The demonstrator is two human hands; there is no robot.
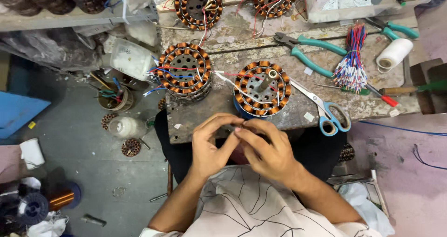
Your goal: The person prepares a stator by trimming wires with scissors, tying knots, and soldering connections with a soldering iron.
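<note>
The left hand point(210, 148) and the right hand point(267, 148) meet just in front of the person's chest, fingertips pinched together over something very fine, most likely a thin lead wire point(228, 81) that runs toward them from the wound stator point(262, 88) on the near edge of the table point(223, 118); what sits between the fingertips is too small to make out, so I cannot tell exactly what either hand grips. Both hands are nearly closed at the tips, the other fingers loosely curled. That stator stands just beyond the hands, its copper coils all in place around a central shaft, which suggests the winding itself is finished and the lead work is what remains. Beside it to the left stands a second stator point(184, 70) with red and blue leads already hanging out. Blue-handled scissors point(326, 110) lie to the right, near the table's edge. Farther back lie teal pliers point(311, 50), a bundle of coloured wires point(351, 60) and a white thread spool point(394, 54). At the far edge two more stators point(198, 4) stand with loose leads, seemingly also awaiting connection.
</note>
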